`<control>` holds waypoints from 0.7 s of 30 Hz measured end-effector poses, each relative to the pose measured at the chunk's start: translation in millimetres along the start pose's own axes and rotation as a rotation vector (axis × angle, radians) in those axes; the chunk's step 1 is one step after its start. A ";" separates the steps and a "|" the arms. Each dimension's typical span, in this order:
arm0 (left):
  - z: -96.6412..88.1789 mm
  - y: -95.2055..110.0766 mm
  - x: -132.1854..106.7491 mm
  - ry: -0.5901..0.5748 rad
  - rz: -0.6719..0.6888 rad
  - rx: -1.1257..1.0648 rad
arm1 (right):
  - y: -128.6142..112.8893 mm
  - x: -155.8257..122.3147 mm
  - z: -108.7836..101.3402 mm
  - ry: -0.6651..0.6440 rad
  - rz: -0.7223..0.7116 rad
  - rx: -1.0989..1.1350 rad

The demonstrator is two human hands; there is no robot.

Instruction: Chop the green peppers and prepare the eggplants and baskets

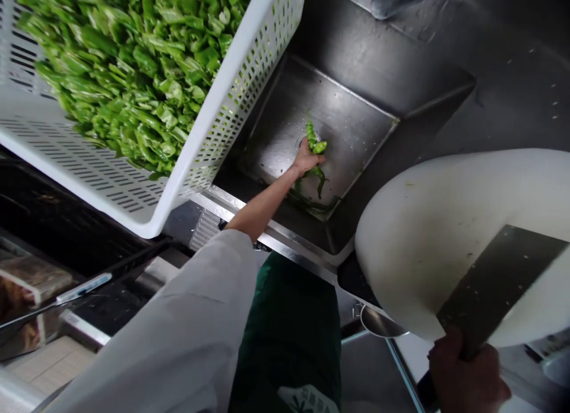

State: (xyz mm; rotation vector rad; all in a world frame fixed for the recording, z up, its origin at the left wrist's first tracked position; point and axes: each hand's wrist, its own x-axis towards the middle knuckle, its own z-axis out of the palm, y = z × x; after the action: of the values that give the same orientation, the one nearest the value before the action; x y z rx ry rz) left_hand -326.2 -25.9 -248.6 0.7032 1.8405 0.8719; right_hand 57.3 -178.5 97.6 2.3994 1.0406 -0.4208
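Down in the steel sink (351, 119), my left hand (306, 159) is closed around several long green peppers (312, 131), whose ends stick out on both sides of it. More green peppers (307, 202) lie at the sink's near edge, partly in shadow. My right hand (467, 371) grips the handle of a cleaver (503, 282). Its broad blade, with small bits stuck to it, is over the round white cutting board (414, 223); whether it touches the board I cannot tell.
At the upper left, a white perforated basket (178, 181) holds a heap of cut green peppers (133, 75) and overlaps the sink's left side. A metal pot (383, 323) shows below the board. Boxes (35, 276) stand at the lower left.
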 end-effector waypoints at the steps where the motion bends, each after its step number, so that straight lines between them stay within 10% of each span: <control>1: -8.9 4.9 0.7 -0.127 0.126 0.108 | -0.3 -0.5 0.1 -0.003 -0.005 0.006; 6: -38.7 -1.9 -26.6 -0.708 0.290 0.856 | -3.0 -1.2 -2.6 -0.009 0.004 0.007; 11: -37.6 -40.5 -44.4 -0.933 0.270 0.888 | -1.3 1.5 -2.9 -0.005 -0.005 -0.040; 21: -33.3 -68.4 -63.5 -0.625 -0.076 0.725 | 4.9 2.8 5.8 0.015 -0.014 -0.068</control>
State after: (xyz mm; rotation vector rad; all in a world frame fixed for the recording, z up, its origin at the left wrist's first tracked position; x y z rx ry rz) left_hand -338.8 -123.3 -261.7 1.1782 1.5554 -0.1173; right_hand 62.3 -182.9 93.0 2.3402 1.0619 -0.3670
